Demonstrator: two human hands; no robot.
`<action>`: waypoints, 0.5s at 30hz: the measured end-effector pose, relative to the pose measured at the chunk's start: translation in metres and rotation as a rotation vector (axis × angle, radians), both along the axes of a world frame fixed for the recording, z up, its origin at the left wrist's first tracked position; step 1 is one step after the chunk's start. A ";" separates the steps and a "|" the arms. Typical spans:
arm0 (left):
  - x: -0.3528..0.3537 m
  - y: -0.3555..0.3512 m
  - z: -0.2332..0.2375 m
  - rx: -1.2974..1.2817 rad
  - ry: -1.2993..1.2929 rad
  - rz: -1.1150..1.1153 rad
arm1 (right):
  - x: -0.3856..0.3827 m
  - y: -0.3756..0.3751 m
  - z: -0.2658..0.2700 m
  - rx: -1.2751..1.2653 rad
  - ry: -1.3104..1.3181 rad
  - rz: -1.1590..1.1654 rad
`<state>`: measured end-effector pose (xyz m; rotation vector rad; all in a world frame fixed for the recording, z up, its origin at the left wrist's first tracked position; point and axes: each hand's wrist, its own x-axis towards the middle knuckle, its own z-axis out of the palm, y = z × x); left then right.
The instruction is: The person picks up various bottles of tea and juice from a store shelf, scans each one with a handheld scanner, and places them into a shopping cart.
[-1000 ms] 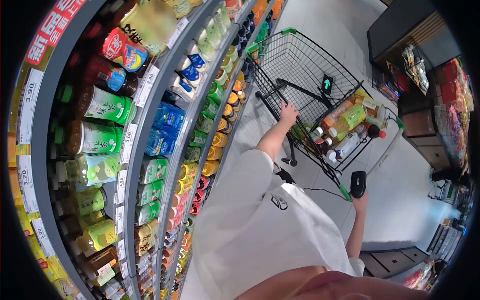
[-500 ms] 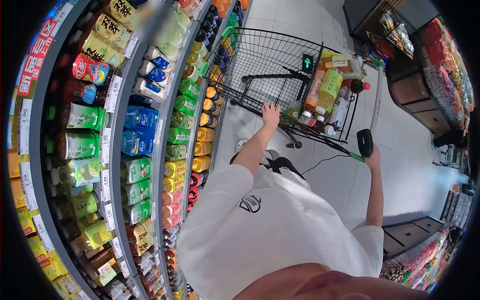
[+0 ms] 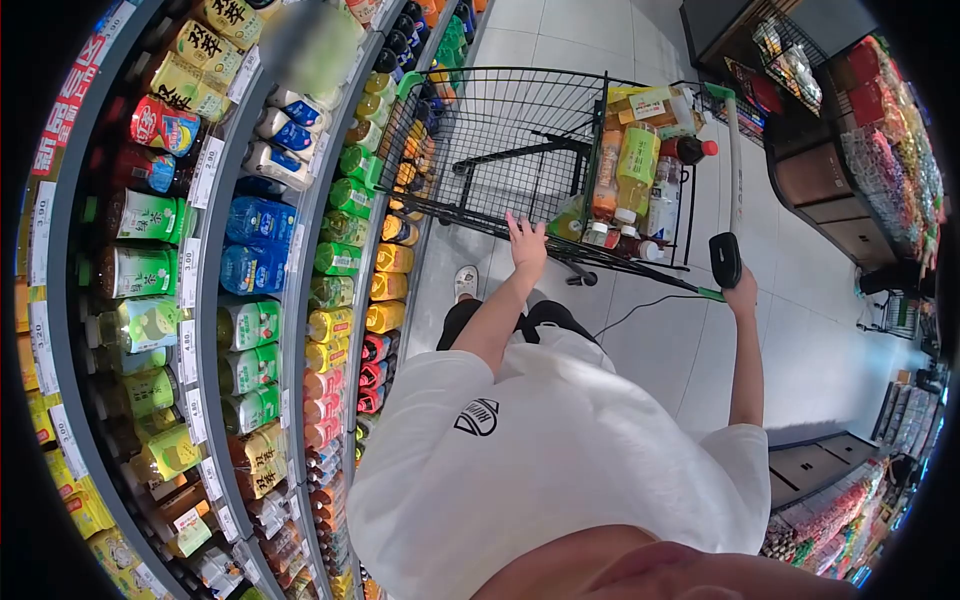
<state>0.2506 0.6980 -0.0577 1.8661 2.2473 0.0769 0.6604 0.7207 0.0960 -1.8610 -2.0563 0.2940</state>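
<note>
A black wire shopping cart [image 3: 520, 135] with green corners stands in front of me, beside the shelves. My left hand [image 3: 526, 245] has its fingers spread, palm down, right at the cart's near side rail. My right hand [image 3: 741, 291] is wrapped round the near end of the cart's grey handle [image 3: 735, 165], just behind a rounded black device [image 3: 725, 260] that partly hides the grip. Drinks lie bunched at the handle end of the cart: a large bottle with a yellow-green label [image 3: 637, 165], a dark bottle with a red cap [image 3: 690, 149] and several others.
Drink shelves [image 3: 205, 300] with price tags run along my left, holding rows of bottles such as green tea [image 3: 150, 215] and blue-wrapped packs [image 3: 255, 245]. Display stands with colourful packets [image 3: 895, 150] are on the right. A thin cable [image 3: 640, 312] trails from the cart's handle end.
The cart and the shelves have shifted a little to the left in view. My left hand has moved slightly left and down, fingers still spread. My right hand stays at the handle.
</note>
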 end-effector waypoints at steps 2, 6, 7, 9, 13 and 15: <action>0.001 -0.004 0.001 0.010 -0.016 0.003 | -0.002 0.000 0.005 -0.069 -0.052 -0.017; -0.001 -0.010 -0.002 0.054 -0.046 -0.005 | -0.007 -0.003 0.007 -0.030 -0.022 0.001; -0.002 -0.011 -0.003 0.073 -0.051 -0.010 | -0.009 -0.004 0.010 -0.043 -0.073 -0.012; -0.003 -0.013 0.002 0.077 -0.116 -0.012 | -0.015 -0.005 0.011 -0.052 -0.119 -0.009; -0.014 -0.027 0.022 0.196 -0.613 0.001 | -0.029 -0.025 0.006 0.040 -0.168 -0.211; -0.023 -0.043 0.025 0.309 -0.623 0.045 | -0.039 -0.039 0.009 0.115 -0.003 -0.380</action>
